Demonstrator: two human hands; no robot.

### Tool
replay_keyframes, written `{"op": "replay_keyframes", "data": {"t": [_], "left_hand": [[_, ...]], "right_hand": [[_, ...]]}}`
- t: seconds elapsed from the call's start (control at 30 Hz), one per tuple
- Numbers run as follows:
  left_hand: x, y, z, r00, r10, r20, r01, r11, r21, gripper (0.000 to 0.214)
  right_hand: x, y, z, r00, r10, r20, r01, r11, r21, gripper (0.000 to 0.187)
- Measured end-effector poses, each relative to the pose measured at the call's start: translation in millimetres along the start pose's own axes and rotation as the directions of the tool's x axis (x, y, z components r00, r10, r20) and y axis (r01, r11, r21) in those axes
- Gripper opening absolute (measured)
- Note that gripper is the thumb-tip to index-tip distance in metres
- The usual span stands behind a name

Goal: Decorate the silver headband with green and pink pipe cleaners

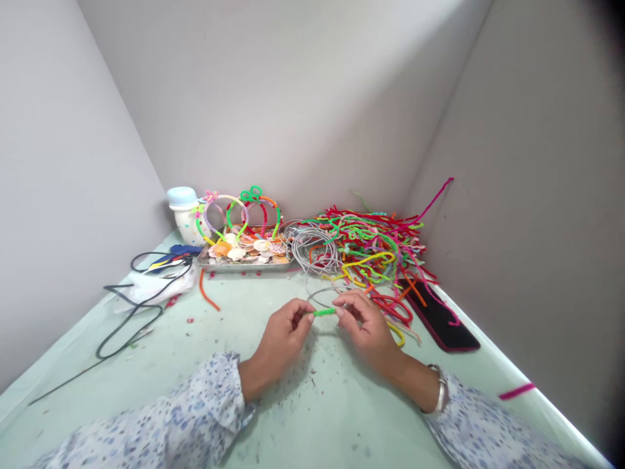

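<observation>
At the left of the frame, a white pot with a pale blue lid [185,218] stands against the grey wall [273,98]. Just right of it, a shallow metal tray [254,268] holds heaped seashells [237,254], some white, some orange. Below the pot, a black cable [131,319] loops across a crumpled translucent plastic bag [149,286] toward the lower left. Right of centre, a dark, flat, red-edged slab [444,319] lies on the pale green tabletop [170,374].

The green stem [324,312] looks fuzzy, the tray [249,266] shiny metal, the sleeves [166,417] matt cloth.
</observation>
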State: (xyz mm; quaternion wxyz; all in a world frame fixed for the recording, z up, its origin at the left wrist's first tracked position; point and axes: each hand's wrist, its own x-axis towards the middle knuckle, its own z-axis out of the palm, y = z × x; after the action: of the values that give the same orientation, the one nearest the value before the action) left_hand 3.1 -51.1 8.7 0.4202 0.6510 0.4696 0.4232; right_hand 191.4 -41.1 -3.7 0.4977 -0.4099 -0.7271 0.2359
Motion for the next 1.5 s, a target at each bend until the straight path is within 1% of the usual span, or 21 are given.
{"op": "replay_keyframes", "data": {"t": [0.23,0.33,0.43,0.6,0.73,0.83,1.0,1.13,1.3,1.4,1.43,1.5], "left_hand": [[1.5,-1.7,-2.1,0.998,0.030,-0.048,-0.027,0.998,0.062,0.012],[1.5,-0.3,-2.2,0.998,0.038,-0.057,-0.034,0.998,0.060,0.013],[0.7,1.2,-2.0,0.999,0.022,-0.045,-0.020,0.998,0.053,0.013],[0.0,-0.6,-2.8,1.000,0.025,-0.016,-0.023,0.997,0.068,0.014],[-0.3,-0.7,-4.1,0.996,0.082,-0.019,-0.078,0.985,0.157,0.014],[-1.4,1.7,-4.5,0.990,0.143,-0.020,-0.135,0.967,0.216,0.014],[-4.4,3.0,-2.5,0.990,0.142,0.000,-0.139,0.964,0.225,0.015],[-5.5,1.0,-1.5,0.978,0.207,0.019,-0.205,0.948,0.243,0.017],[-2.8,0.7,-3.4,0.971,0.237,-0.022,-0.223,0.940,0.258,0.017],[-3.0,2.7,-3.0,0.967,0.248,-0.060,-0.223,0.936,0.272,0.017],[-3.8,3.7,-2.6,0.967,0.248,-0.056,-0.224,0.936,0.271,0.017],[-5.5,6.0,-2.5,0.974,0.223,-0.035,-0.208,0.947,0.245,0.016]], "right_hand": [[-0.5,0.2,-0.3,0.998,-0.060,0.023,0.061,0.998,-0.023,0.013],[-1.1,-0.2,0.4,0.993,-0.106,0.044,0.107,0.994,-0.030,0.015],[-0.5,-1.2,-0.1,0.989,-0.134,0.062,0.140,0.986,-0.094,0.011],[1.3,-2.9,-1.9,0.990,-0.128,0.056,0.136,0.976,-0.170,0.009],[0.5,-4.8,-1.3,0.989,-0.109,0.096,0.124,0.978,-0.169,0.010],[-0.6,-6.0,-1.0,0.987,-0.120,0.109,0.137,0.976,-0.167,0.011],[-0.8,-5.8,-1.9,0.979,-0.183,0.093,0.199,0.958,-0.207,0.012],[-1.3,-4.4,-2.0,0.969,-0.223,0.110,0.242,0.945,-0.218,0.012],[-2.1,-3.8,-0.4,0.973,-0.217,0.079,0.229,0.952,-0.204,0.013],[-1.9,-3.3,0.5,0.981,-0.186,0.062,0.194,0.965,-0.178,0.021],[-1.5,-2.9,0.4,0.981,-0.186,0.063,0.194,0.965,-0.176,0.021],[-0.2,-1.8,-1.3,0.978,-0.201,0.056,0.208,0.960,-0.186,0.012]]}}
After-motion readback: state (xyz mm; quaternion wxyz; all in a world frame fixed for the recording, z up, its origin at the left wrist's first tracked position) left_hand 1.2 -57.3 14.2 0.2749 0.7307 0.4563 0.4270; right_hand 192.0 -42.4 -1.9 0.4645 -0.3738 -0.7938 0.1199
